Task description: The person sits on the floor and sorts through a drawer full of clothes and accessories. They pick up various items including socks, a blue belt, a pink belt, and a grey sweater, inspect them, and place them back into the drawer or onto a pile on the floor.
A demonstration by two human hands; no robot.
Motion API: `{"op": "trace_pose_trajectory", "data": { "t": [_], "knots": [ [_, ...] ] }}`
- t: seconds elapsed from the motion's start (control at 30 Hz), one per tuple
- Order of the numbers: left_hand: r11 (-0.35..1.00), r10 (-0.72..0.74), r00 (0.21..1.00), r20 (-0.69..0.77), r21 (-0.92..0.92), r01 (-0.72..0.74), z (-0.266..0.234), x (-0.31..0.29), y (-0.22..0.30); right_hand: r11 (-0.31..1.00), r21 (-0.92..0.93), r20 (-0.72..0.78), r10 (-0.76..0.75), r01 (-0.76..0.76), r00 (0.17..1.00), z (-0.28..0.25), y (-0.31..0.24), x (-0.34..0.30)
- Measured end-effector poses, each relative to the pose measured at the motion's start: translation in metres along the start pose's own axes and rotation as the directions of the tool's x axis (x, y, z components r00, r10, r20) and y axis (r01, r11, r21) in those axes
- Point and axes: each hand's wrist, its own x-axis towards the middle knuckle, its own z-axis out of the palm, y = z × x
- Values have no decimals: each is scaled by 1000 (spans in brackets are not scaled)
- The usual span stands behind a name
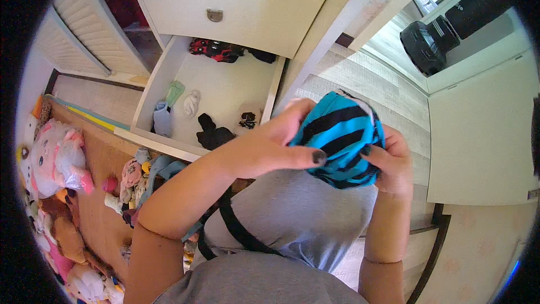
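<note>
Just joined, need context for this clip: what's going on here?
A person holds a turquoise-and-black striped cloth in both hands: the left hand grips its left side, the right hand its right. Beyond the left forearm, a white drawer stands open, with a red-and-black garment at the back and a few small cloth pieces nearer the front. Off to the left lie a pile of small clothes and several plush toys.

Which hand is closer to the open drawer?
Left. The left hand is just right of the drawer; the right hand is farther right, across the striped cloth.
</note>
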Motion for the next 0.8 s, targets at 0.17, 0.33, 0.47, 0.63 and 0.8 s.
{"op": "trace_pose_trajectory", "data": {
  "t": [0.17,0.33,0.47,0.63,0.8],
  "knots": [
    [952,-306,946,111,59,301,6,-6,1,770,630,-176,270,-103,947,-2,17,4],
    [991,-137,984,-116,-15,136,13,-15,-5,788,616,-122,110,-12,986,-21,70,-22],
    [985,89,986,-140,161,-66,6,-26,-18,953,299,-175,99,-43,980,-28,63,2],
    [840,-208,955,-211,-538,65,-13,-31,-26,899,415,-156,223,-141,962,-13,63,14],
    [825,-109,969,-223,-564,-37,-39,-43,-16,977,-67,-239,-213,203,947,-5,59,15]
  ]
}}
